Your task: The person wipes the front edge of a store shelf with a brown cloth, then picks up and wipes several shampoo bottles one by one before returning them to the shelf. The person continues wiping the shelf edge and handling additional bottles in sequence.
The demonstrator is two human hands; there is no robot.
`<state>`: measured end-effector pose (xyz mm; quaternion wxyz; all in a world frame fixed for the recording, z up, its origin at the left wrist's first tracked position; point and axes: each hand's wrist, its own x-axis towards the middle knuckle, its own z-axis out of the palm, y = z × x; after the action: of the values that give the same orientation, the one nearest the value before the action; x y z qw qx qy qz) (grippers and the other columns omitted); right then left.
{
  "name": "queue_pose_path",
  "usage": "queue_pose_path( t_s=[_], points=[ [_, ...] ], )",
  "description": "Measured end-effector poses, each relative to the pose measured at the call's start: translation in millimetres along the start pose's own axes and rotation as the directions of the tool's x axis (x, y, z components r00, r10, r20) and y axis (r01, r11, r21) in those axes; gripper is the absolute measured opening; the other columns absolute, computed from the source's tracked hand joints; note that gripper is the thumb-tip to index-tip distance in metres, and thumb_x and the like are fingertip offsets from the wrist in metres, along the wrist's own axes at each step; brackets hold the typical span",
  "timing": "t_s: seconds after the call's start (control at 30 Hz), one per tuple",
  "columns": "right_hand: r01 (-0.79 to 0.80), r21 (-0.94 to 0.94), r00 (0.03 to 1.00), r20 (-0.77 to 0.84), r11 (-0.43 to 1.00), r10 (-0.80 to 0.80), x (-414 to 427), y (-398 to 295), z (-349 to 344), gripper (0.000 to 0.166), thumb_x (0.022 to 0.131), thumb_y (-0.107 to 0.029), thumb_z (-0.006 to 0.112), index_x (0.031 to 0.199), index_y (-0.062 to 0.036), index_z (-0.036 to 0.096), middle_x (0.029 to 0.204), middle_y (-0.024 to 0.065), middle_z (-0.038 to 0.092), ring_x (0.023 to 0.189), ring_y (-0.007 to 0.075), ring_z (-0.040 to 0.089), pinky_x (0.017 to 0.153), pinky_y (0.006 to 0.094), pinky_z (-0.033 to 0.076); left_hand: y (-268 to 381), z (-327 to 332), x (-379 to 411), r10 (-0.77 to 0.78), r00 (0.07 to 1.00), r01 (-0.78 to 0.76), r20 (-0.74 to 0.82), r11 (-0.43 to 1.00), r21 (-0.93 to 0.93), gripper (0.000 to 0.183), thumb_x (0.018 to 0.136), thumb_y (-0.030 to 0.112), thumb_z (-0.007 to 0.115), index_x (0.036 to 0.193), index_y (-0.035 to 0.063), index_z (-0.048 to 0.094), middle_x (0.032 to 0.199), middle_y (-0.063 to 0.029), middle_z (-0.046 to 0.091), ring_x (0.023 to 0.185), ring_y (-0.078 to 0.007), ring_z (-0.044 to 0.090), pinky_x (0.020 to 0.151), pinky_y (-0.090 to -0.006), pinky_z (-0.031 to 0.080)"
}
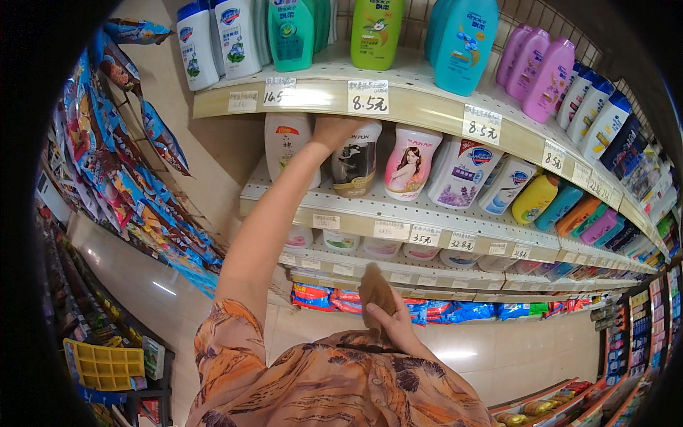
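My left hand (pixel 337 131) reaches in under the lip of the upper shelf, at the top of a black-and-gold PON PON bottle (pixel 353 166). Its fingers are mostly hidden, so whether they grip the bottle is unclear. To the left of that hand stands a white bottle with a red mark (pixel 287 144), partly covered by my forearm. A pink PON PON bottle (pixel 410 163) is on the other side of the black one. Lower down, in front of my chest, my right hand (pixel 394 322) holds a brown cloth (pixel 376 296) between thumb and fingers.
Shampoo bottles, among them a green Rejoice bottle (pixel 377 34), line the upper shelf (pixel 331 77) over my left hand. White Safeguard bottles (pixel 463 173) stand farther right. Hanging snack packets (pixel 114 155) flank the left side. Blue and red bags (pixel 373 303) fill the bottom shelf.
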<state>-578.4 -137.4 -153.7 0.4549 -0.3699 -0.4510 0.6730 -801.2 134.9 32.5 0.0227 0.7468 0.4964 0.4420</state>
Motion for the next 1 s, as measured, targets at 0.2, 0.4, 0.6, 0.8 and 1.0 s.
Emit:
queue_pose_path(
  t_s=[0.2,0.4,0.6,0.8,1.0],
  points=[
    [0.053,-0.022,0.999,-0.008,0.998,-0.053,-1,2,-4,0.057,0.088,-0.006,0.066,0.139,-0.0033,0.040,0.127,0.0080,0.054,0.116,0.0161,0.052,0.096,0.0298,0.043,-10,15,-8,-0.024,0.977,-0.025,-0.213,0.974,-0.223,0.049,0.078,0.026,0.075,0.119,0.0043,0.061,0.114,-0.0122,0.065,0.105,-0.0254,0.061,0.088,-0.0360,0.047],
    [0.097,-0.065,0.995,-0.025,0.993,-0.099,-3,6,-8,0.057,0.088,-0.006,0.066,0.138,-0.0022,0.039,0.126,0.0087,0.054,0.116,0.0162,0.052,0.097,0.0305,0.042,36,-1,-47,-0.225,0.962,0.101,-0.153,0.816,-0.569,0.026,0.079,0.014,0.075,0.099,-0.0007,0.067,0.095,-0.0061,0.069,0.085,-0.0133,0.062,0.076,-0.0289,0.049],
    [0.173,-0.102,0.984,-0.026,0.980,-0.177,-2,4,-4,0.057,0.088,-0.015,0.069,0.135,0.0009,0.042,0.130,0.0131,0.051,0.118,0.0208,0.050,0.100,0.0333,0.040,55,-12,-84,0.010,0.930,-0.149,-0.367,0.924,-0.351,0.022,0.080,0.015,0.073,0.095,-0.0008,0.067,0.088,-0.0065,0.068,0.078,-0.0122,0.062,0.071,-0.0276,0.049],
    [0.396,-0.526,0.868,-0.053,0.752,-0.494,2,-40,-12,0.058,0.082,-0.019,0.071,0.130,0.0020,0.045,0.127,0.0202,0.048,0.119,0.0342,0.047,0.103,0.0400,0.036,75,-31,-98,-0.303,0.868,0.021,-0.393,0.813,-0.582,0.022,0.083,0.020,0.073,0.092,0.0012,0.067,0.085,-0.0037,0.066,0.076,-0.0102,0.060,0.069,-0.0249,0.047],
    [0.491,-0.871,0.513,0.303,-0.015,-0.803,4,-110,9,0.057,0.067,-0.007,0.072,0.121,-0.0079,0.056,0.117,0.0143,0.054,0.103,0.0342,0.056,0.084,0.0402,0.049,103,-31,-101,-0.526,0.848,0.235,-0.068,0.488,-0.840,0.025,0.082,0.016,0.071,0.098,-0.0020,0.063,0.084,-0.0071,0.067,0.073,-0.0130,0.064,0.064,-0.0262,0.050]
  ],
)
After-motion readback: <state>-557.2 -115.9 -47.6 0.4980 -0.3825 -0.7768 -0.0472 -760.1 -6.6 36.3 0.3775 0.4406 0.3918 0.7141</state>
